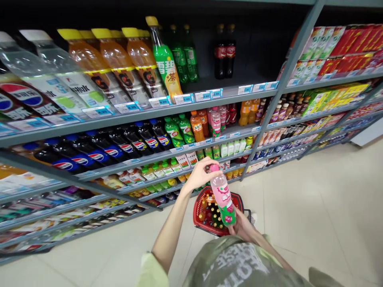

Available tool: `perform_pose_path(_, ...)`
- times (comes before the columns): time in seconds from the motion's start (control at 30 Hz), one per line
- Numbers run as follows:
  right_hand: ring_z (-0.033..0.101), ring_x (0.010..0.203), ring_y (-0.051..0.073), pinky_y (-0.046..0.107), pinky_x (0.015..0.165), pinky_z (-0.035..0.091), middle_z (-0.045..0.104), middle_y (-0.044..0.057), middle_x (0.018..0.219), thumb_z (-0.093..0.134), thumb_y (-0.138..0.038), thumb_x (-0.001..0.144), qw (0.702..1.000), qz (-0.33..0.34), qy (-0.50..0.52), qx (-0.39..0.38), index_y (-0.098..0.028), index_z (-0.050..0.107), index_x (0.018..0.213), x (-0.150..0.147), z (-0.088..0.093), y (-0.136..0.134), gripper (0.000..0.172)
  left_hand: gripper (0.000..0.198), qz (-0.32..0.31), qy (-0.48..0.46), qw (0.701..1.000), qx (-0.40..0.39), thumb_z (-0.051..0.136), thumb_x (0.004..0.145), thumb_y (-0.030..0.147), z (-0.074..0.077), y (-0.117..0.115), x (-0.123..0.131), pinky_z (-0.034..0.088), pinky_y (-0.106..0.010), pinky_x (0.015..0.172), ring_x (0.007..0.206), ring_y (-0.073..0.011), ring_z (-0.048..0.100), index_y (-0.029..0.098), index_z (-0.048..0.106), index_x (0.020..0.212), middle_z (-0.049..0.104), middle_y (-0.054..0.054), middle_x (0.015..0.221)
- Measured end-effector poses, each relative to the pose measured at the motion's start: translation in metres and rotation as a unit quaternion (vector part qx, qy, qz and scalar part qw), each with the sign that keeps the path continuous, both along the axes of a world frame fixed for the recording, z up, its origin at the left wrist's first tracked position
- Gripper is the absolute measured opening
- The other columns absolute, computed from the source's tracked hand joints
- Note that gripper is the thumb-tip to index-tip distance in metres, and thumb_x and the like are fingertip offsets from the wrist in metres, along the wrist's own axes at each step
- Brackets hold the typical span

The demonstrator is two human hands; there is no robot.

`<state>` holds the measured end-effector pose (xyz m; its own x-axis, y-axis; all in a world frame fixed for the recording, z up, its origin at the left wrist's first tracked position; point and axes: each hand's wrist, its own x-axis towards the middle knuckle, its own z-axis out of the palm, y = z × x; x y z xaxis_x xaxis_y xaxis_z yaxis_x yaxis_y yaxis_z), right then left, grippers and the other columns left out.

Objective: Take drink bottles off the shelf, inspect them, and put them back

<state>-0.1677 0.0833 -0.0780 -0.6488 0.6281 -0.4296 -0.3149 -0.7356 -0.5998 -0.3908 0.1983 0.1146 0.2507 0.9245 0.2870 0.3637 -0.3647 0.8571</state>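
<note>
A pink drink bottle [222, 193] with a pink cap and a green lower label is held tilted between my two hands. The fingers of my left hand [201, 173] are closed around its cap and neck. My right hand [241, 222] grips the bottle near its base, with part of the fingers hidden behind it. Below the bottle is a red shopping basket [200, 199] on the floor, holding several bottles with gold-coloured caps and some orange drinks.
Grey store shelves [227, 94] run across the view, stocked with drinks. Cola bottles [111, 148], pink bottles [215, 122] and a tilted green-and-yellow bottle [165, 59] stand on them. Red cartons [350, 40] fill the right bay. Pale floor tiles [317, 207] lie at the right.
</note>
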Motion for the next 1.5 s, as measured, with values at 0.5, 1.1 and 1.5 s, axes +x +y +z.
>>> perform_pose_path(0.5,0.020,0.025,0.011,0.027,0.039,0.020,0.024,-0.001,0.025,0.039,-0.090,0.080,0.898,0.369,0.233,0.056,-0.020,0.044,0.045,0.000,-0.045,0.014,0.078,0.040,0.108,0.274,0.955,-0.027,0.054,0.094,0.039,0.026,0.011,0.058,0.022,-0.031,0.063,0.057,-0.0160,0.034,0.021,0.035,0.063,0.034,0.002,0.056)
perform_pose_path(1.1,0.042,0.032,0.012,0.020,0.020,0.023,0.071,0.007,0.078,0.056,-0.081,0.075,0.950,0.262,0.167,-0.021,-0.021,0.059,0.103,0.000,-0.025,0.011,0.067,0.020,0.015,0.233,0.972,0.034,0.050,0.093,0.031,0.025,0.002,0.056,0.033,-0.030,0.070,0.072,-0.0181,0.054,0.021,0.049,0.076,0.059,-0.001,0.076)
perform_pose_path(1.5,0.048,0.061,0.007,0.014,0.046,0.037,0.067,0.005,0.091,0.084,-0.075,0.061,0.990,-0.052,0.121,-0.056,-0.016,0.063,0.103,0.020,0.002,-0.001,0.075,0.016,0.029,0.185,0.981,0.045,0.047,0.090,0.021,0.016,0.007,0.049,0.041,-0.030,0.080,0.083,-0.0189,0.061,0.018,0.060,0.080,0.067,-0.003,0.087)
